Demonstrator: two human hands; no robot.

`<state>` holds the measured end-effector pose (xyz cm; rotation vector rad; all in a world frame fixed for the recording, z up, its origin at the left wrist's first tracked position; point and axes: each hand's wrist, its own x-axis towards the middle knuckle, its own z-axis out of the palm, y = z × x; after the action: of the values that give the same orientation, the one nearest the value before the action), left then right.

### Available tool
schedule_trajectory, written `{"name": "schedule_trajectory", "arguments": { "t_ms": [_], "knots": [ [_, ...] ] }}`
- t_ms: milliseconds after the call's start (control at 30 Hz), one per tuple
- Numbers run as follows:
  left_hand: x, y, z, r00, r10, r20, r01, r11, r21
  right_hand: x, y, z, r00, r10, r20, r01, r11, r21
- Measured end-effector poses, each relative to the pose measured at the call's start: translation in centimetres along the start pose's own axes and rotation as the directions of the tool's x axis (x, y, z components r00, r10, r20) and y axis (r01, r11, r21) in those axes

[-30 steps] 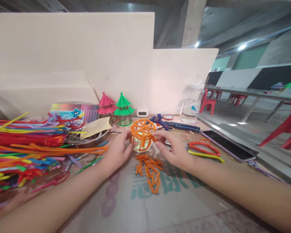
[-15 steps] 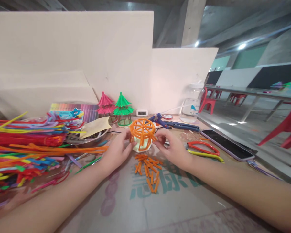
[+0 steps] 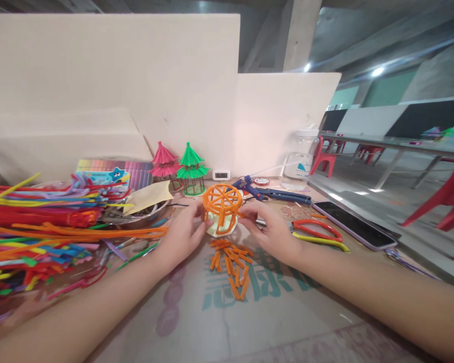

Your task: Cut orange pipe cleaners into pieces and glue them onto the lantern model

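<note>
An orange pipe-cleaner frame (image 3: 222,200) with a spoked round top stands on a pale base (image 3: 216,229) on the table. My left hand (image 3: 187,229) grips its left side, thumb in front near the base. At the frame's right side, my right hand (image 3: 267,227) is closed in a pinch; a small orange piece shows at its fingertips, close to the frame. Several short orange pieces (image 3: 232,262) lie loose in front of the frame. Behind it, a green pagoda model (image 3: 191,169) and a pink one (image 3: 164,162) stand upright.
Bundles of coloured pipe cleaners (image 3: 41,217) cover the left side. On the right lie a blue glue gun (image 3: 249,187), red-and-yellow handled pliers (image 3: 318,231) and a phone (image 3: 353,225). A clear bottle (image 3: 298,161) stands by the white board (image 3: 280,116).
The orange piece in my right hand, which lay against the frame's right side, is now slightly apart or hidden by my fingers. My left hand stays at the frame.
</note>
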<state>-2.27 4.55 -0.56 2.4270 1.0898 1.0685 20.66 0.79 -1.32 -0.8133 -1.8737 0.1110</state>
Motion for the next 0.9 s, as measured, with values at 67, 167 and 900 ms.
{"name": "schedule_trajectory", "arguments": {
  "t_ms": [67, 167, 900],
  "knots": [
    [-0.02, 0.03, 0.00, 1.000, 0.003, 0.003, -0.003, 1.000, -0.012, 0.00, -0.14, -0.03, 1.000, 0.002, 0.000, -0.002, 1.000, 0.000],
    [-0.05, -0.02, 0.03, 1.000, -0.004, 0.007, 0.004, 1.000, -0.014, 0.06, -0.35, -0.13, 1.000, -0.015, 0.015, 0.015, 1.000, -0.004],
    [-0.04, -0.24, 0.04, 0.999, -0.005, -0.031, 0.005, 1.000, -0.008, 0.39, -0.31, -0.35, 0.996, -0.086, 0.013, 0.086, 0.995, -0.049]
  ]
}}
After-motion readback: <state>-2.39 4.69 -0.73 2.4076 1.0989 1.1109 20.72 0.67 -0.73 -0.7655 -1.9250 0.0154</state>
